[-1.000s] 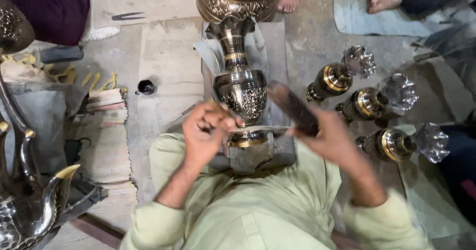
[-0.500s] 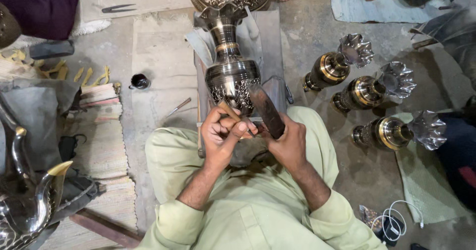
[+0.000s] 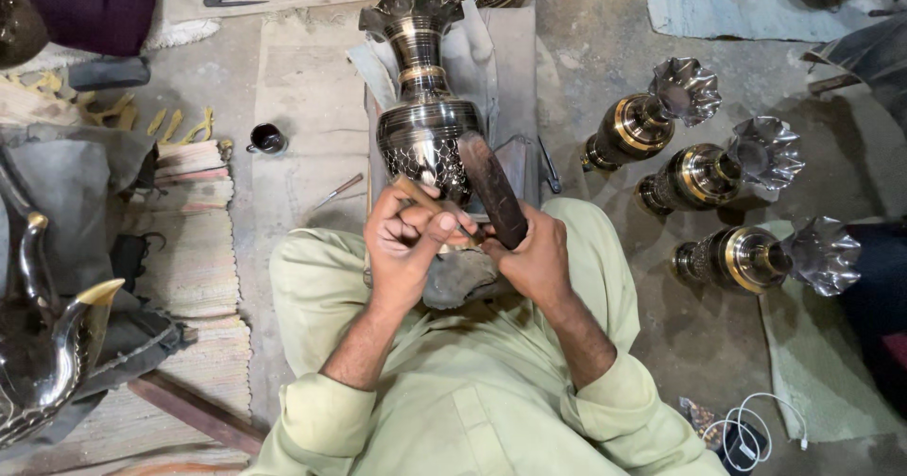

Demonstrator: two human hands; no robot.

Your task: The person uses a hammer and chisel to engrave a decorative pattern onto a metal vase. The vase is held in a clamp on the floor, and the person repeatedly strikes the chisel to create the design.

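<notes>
At centre frame, the left hand (image 3: 408, 240) closed its grip round a thin, pale rod-shaped tool (image 3: 427, 205), whose tip lay against the patterned belly of a dark engraved metal vase with a scalloped mouth (image 3: 427, 117). Just beside it, the right hand (image 3: 532, 254) gripped the lower end of a dark brown wooden mallet-like block (image 3: 493, 189), which slanted up across the vase's belly. The vase lay on its side over the person's lap, mouth pointing away, on a grey cloth-covered support (image 3: 491, 60). A dark lump of padding (image 3: 461, 276) sat beneath both hands. To the right, on the concrete floor (image 3: 586, 79), three similar brass-banded vases (image 3: 704, 174) lay in a row, well apart from the hands. To the left, a small dark cup (image 3: 267, 138) and a slim metal tool (image 3: 335, 192) lay on the floor, beside striped woven mats (image 3: 194, 249). A polished spouted metal vessel (image 3: 42, 344) occupied the far-left edge.
</notes>
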